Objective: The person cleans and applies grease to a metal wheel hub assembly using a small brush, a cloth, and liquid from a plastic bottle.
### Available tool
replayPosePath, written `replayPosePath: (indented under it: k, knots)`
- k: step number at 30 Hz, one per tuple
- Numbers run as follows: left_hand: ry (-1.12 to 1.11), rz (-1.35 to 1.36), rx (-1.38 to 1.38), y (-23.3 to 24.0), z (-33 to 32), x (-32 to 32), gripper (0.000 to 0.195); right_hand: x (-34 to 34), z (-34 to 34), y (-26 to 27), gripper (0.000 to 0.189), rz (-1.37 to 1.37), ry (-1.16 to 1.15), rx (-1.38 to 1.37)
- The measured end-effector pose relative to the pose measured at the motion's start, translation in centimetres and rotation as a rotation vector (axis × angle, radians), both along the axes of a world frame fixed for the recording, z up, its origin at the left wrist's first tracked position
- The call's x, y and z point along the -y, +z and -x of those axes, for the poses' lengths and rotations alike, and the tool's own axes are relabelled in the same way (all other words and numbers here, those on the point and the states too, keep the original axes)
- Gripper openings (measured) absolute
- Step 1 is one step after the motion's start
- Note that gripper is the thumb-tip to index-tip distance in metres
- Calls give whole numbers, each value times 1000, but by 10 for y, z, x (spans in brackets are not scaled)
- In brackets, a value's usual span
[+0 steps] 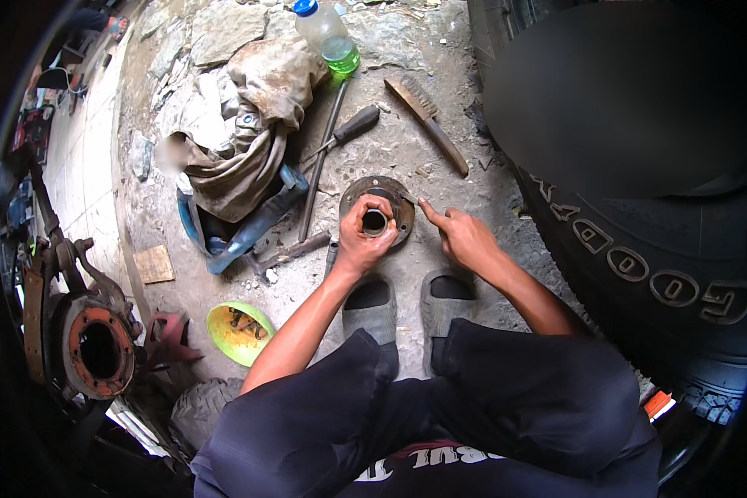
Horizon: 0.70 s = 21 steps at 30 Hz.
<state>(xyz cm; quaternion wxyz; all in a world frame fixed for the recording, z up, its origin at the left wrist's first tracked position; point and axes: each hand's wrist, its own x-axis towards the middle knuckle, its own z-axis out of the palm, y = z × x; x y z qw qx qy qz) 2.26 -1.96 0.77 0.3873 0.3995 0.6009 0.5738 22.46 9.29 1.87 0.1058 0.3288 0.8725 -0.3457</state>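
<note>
A round metal flange [373, 183] with bolt holes lies on the ground before me, its central tube [374, 223] pointing up. My left hand [361, 239] is wrapped around this tube, thumb and fingers near its open end. Between the fingers of my right hand [465, 235] is a thin flat blade [411, 199], perhaps a scraper. Its tip meets the right side of the flange face, and my index finger is stretched along it. Most of the blade's rear part is hidden in the hand.
A wire brush [427, 124], a screwdriver [355, 124], a metal rod [321, 165] and a hammer [292, 250] lie around the flange. Left are a cloth-filled blue container [258, 227], a yellow-green bowl [215, 327] and a brake assembly [99, 355]. A bottle [328, 40] stands beyond; a large tyre [629, 274] is right.
</note>
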Motion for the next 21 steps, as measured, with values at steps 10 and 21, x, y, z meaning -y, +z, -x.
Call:
replayPosePath:
  k: [10, 21]
  knots:
    - [-20, 9, -29, 2, 4, 1, 22, -5, 12, -10, 80, -11, -14, -65]
    - [-26, -7, -16, -5, 3, 1, 24, -13, 25, -16, 74, -23, -44, -111]
